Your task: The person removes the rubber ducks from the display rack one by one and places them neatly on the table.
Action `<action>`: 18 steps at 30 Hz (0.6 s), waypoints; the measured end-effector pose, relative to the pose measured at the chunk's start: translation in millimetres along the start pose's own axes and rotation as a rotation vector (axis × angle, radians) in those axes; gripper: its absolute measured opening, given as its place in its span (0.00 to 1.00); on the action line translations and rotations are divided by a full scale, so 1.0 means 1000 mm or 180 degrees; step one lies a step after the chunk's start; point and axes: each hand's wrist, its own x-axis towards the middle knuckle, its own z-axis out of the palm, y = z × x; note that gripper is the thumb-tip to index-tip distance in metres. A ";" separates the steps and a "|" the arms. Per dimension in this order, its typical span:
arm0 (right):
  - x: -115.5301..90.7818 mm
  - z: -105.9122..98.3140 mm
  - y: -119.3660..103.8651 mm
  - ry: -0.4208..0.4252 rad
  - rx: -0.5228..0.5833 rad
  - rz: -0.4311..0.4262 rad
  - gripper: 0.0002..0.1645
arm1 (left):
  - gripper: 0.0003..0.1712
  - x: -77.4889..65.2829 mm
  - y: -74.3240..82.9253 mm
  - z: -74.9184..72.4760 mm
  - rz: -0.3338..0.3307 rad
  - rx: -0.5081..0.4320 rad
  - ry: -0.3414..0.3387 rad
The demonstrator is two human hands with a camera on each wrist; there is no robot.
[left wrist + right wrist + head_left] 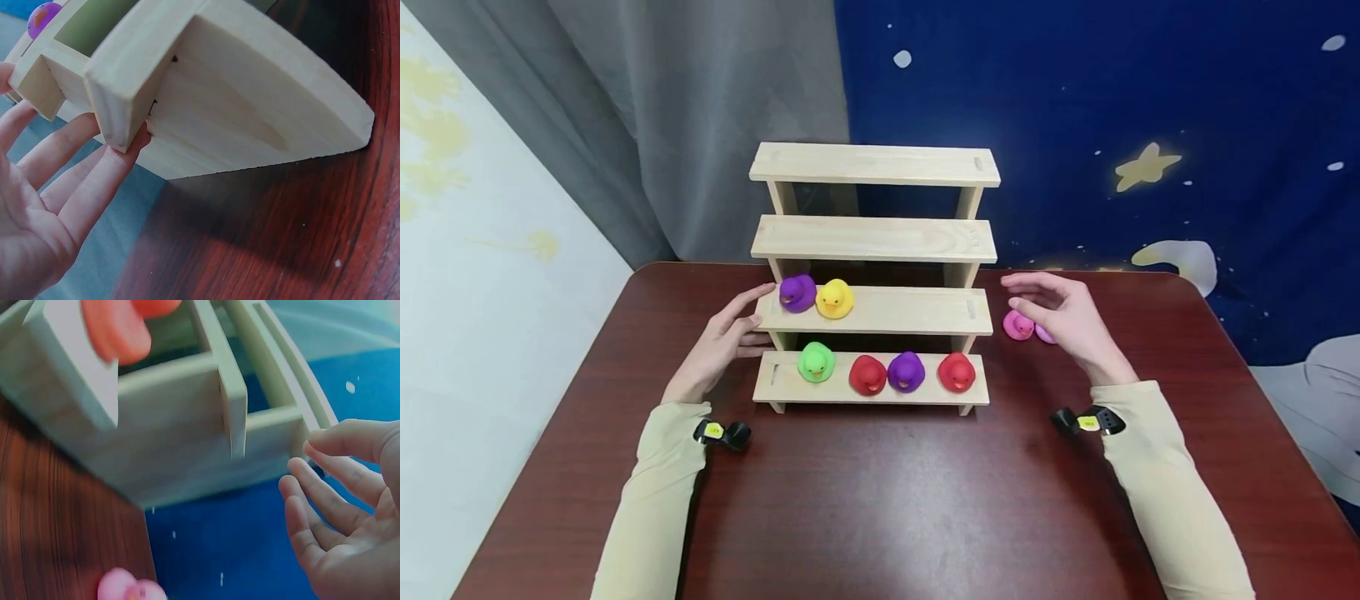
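A four-step wooden stand (872,237) stands on the table. My left hand (718,346) is at its left side, fingers mostly straight and touching a step's end in the left wrist view. To the right of the stand my right hand (1063,317) hovers with loosely bent fingers, holding nothing. On the second step from the bottom sit a purple duck (797,293) and a yellow duck (835,299). The bottom step carries a green duck (816,362), a red duck (868,375), another purple duck (906,372) and another red duck (957,372).
Below the right hand lie a pink duck (1018,325) and a second pinkish duck (1045,334), partly hidden by the hand. The dark red table (880,500) meets a grey curtain (722,125) and a blue starry cloth (1037,125) behind.
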 end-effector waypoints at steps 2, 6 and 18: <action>0.003 0.008 -0.004 -0.0062 0.0082 -0.0053 0.19 | 0.27 0.000 0.000 0.000 -0.0004 0.0012 0.0023; 0.008 0.021 -0.010 -0.0174 0.0228 -0.0121 0.18 | 0.27 0.000 -0.001 0.000 -0.0012 0.0042 0.0045; 0.022 0.061 -0.021 -0.0477 0.0370 -0.0350 0.18 | 0.27 0.001 -0.001 0.002 0.0049 0.0099 0.0069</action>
